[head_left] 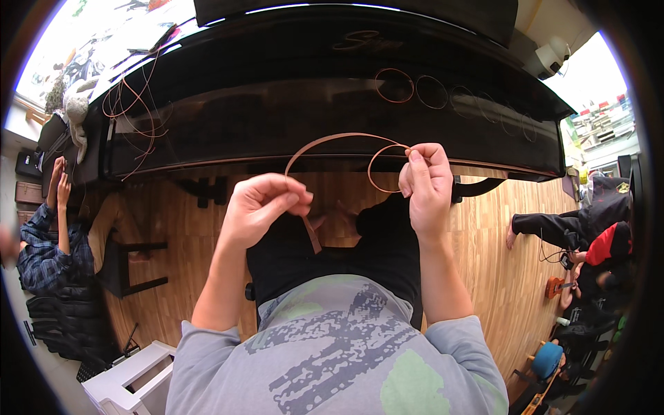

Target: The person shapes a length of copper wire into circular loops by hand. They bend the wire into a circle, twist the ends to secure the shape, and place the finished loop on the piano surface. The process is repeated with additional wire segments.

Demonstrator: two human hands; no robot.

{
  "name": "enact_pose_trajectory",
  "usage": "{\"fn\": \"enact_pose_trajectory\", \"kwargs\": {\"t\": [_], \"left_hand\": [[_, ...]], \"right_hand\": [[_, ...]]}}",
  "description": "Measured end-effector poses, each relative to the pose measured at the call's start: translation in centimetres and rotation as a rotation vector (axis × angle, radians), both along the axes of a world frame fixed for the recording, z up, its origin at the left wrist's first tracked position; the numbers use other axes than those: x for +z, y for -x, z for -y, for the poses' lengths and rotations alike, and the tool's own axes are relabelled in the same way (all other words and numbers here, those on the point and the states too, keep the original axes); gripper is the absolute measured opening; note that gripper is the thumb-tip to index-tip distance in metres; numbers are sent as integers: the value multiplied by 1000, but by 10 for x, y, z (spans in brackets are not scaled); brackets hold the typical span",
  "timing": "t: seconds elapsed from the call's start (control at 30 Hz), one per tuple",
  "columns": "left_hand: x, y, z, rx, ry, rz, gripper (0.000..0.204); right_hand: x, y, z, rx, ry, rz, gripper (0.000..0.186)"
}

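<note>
Between my hands arches a copper-coloured wire (339, 135), which looks like a wound guitar string. My left hand (259, 207) pinches it between thumb and fingers, and a tail of it hangs below that hand over my lap. At its other side my right hand (430, 183) is closed on the string, thumb against the fingers, where a round loop begins beside the hand. Beyond my hands, on a glossy black piano lid (242, 114), lie a copper-coloured coil (376, 84), a silver coil (417, 92) and several fainter rings to their right.
Loose copper-coloured strings (149, 104) tangle at the lid's left. A person in a plaid shirt (41, 242) sits at the left by a black stool (124, 270). Another person in dark trousers (546, 225) is at the right, near a small orange-brown instrument (553, 287). Below is a wooden floor (498, 277).
</note>
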State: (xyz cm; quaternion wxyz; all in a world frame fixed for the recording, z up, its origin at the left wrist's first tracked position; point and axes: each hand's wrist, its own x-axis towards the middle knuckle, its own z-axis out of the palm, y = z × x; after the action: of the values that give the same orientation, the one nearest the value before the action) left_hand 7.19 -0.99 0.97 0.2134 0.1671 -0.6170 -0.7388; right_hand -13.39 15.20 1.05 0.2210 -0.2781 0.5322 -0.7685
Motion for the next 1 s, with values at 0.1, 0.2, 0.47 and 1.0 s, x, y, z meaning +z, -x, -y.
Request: {"fn": "enact_pose_trajectory", "kwargs": {"t": [0.1,0.2,0.47,1.0], "left_hand": [[10,27,-25,249,27,-266,11],[12,45,-39,385,453,-323,17],[-2,59,-47,425,1162,-267,27],[-11,50,-20,171,-55,-229,19]], "right_hand": [[-3,-14,4,-13,-1,-82,6],[-1,-21,5,-45,19,-98,5],[-1,-25,5,62,101,77,7],[3,-8,-6,313,-63,341,8]]}}
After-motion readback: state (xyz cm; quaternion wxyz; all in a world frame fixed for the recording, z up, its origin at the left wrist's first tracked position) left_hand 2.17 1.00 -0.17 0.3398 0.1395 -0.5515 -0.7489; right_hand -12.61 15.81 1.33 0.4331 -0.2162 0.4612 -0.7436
